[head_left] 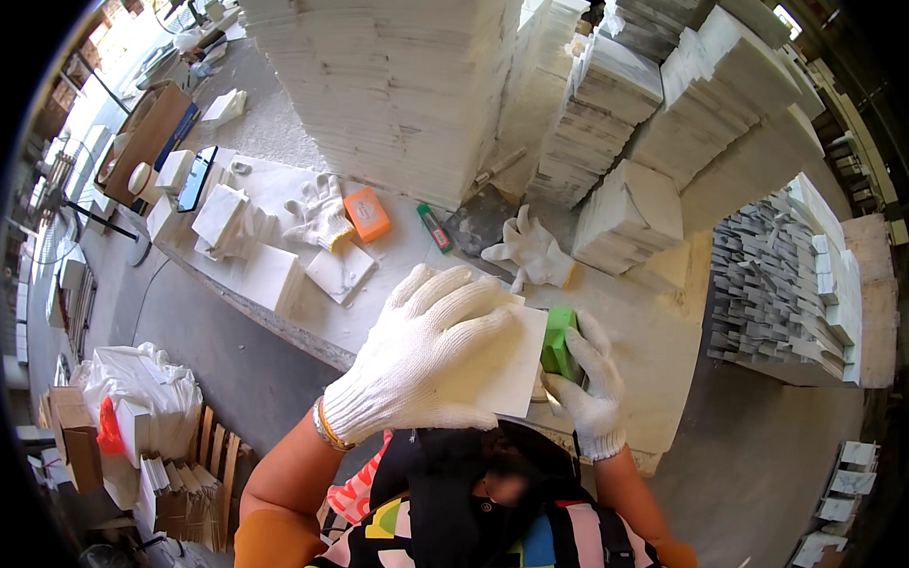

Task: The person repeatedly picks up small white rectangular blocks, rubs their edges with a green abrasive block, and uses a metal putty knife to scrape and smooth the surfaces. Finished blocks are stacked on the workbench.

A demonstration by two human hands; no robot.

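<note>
My left hand [427, 350], in a white knit glove, lies flat on top of a white stone tile [512, 367] and holds it down near the front edge of the dusty workbench [657, 337]. My right hand [590, 379], also gloved, grips a green block [560, 340] pressed against the tile's right edge. Both hands are close together, just above my chest.
Tall stacks of white tiles [397, 76] rise behind the bench, more stacks [698, 85] at the right. On the bench lie spare white gloves [528, 249], [317, 214], an orange block [367, 214], a green marker [434, 228] and loose tiles [274, 275]. Cardboard boxes [74, 432] stand on the floor at left.
</note>
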